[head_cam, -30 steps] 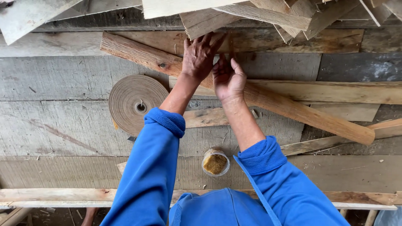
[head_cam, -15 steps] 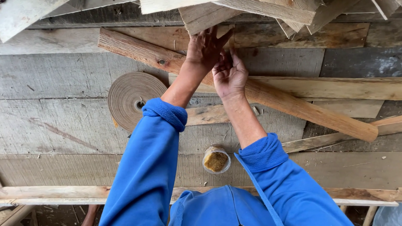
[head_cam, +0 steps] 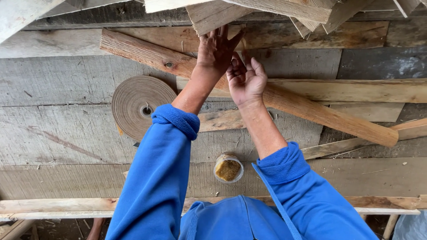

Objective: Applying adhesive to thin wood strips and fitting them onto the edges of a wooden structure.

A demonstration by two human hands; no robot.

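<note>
Two bare hands reached forward over a workbench of weathered grey boards (head_cam: 58, 129), both arms in bright blue sleeves pushed up to the forearm. The left hand (head_cam: 216, 50) lay flat, fingers spread and extended, its palm pressed down on a long reddish wooden plank (head_cam: 311, 109) that ran diagonally across the bench from the upper left to the right. The right hand (head_cam: 246, 79) hovered just beside it, open, palm turned up toward the camera and fingers loosely curled; it appeared to grip nothing, though what lay beneath it could not be made out. The plank carried a dark knot near its upper end, and its lower end rested on paler boards lying crosswise on the bench. Above the hands, a jumble of rough-cut timber offcuts (head_cam: 249, 11) overhung the bench, the left fingertips (head_cam: 222, 32) touching or nearly touching their lower edge. A flat coil of tan strip material (head_cam: 133, 104) lay left of the left forearm, well apart from the hands. A small round container of yellowish-brown substance (head_cam: 228, 168) stood near the front of the bench, between the two sleeves.
</note>
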